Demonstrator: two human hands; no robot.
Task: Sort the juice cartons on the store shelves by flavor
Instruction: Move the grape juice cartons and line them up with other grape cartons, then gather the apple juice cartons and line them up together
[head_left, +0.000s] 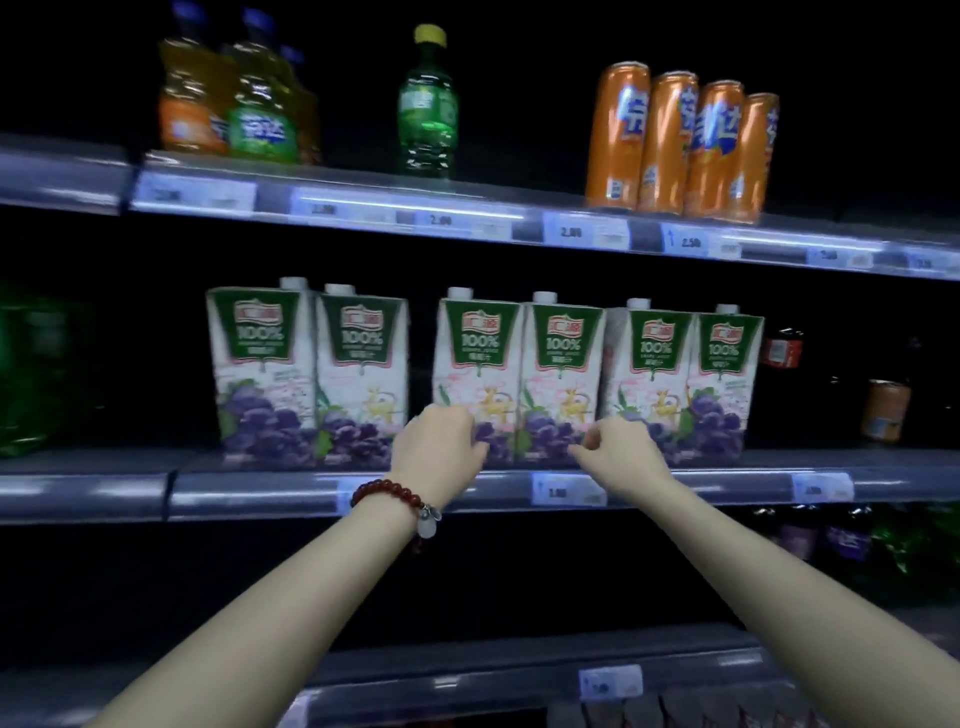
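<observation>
1. While both arms reach toward the middle shelf (675, 470), six juice cartons stand upright along it in a row, all with grape pictures.
2. The left hand (439, 449), a red bead bracelet (387, 493) on its wrist, rests with curled fingers against the lower front of the third carton (475, 358) from the left; whether it truly grips is unclear.
3. The right hand (618, 449) has loosely curled fingers at the base of the fourth carton (561, 364), touching its front near the grapes.
4. At 12 o'clock from the cartons, the upper shelf (415, 213) carries a green bottle (428, 104); at 1 o'clock, orange cans (680, 145); at 11 o'clock, yellow bottles (234, 98).
</observation>
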